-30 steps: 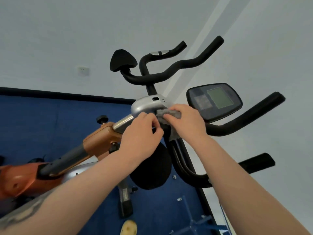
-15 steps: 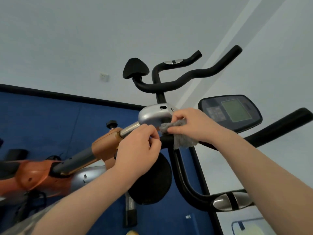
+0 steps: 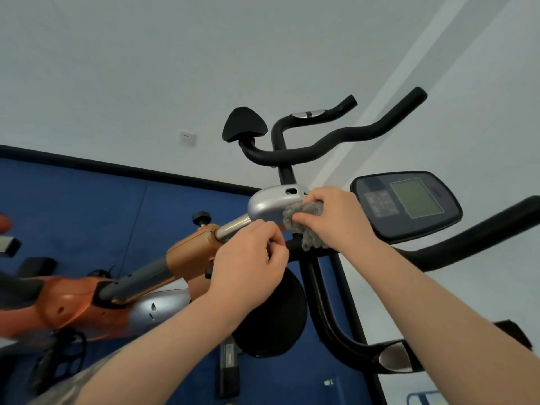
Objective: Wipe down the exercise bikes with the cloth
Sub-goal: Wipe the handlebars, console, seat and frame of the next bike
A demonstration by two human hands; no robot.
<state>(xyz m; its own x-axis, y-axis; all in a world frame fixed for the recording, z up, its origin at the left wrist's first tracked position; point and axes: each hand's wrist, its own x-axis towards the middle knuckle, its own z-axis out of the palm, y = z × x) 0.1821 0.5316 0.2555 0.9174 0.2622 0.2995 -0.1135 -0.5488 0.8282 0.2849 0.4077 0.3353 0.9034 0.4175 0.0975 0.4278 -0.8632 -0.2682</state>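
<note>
An orange exercise bike (image 3: 73,299) runs from the left edge up to a silver cap (image 3: 270,204) at the centre. My right hand (image 3: 339,220) grips a grey fluffy cloth (image 3: 304,226) and presses it against the right end of that cap. My left hand (image 3: 251,273) sits just below the cap with its fingers curled by the chrome post (image 3: 232,228); what they hold is hidden. The bike's black handlebars (image 3: 330,314) curve down on the right, and its console (image 3: 409,206) faces me.
A second bike's black handlebars (image 3: 321,147) and black pad (image 3: 244,124) stand behind, near the white wall. A black round pad (image 3: 274,325) hangs below my left hand. Blue floor (image 3: 87,214) lies to the left, with a wall socket (image 3: 187,137) above it.
The view has tilted, so everything sits lower and further right in the frame. My right hand with the cloth has shifted along the silver cap. My left hand keeps its place below it.
</note>
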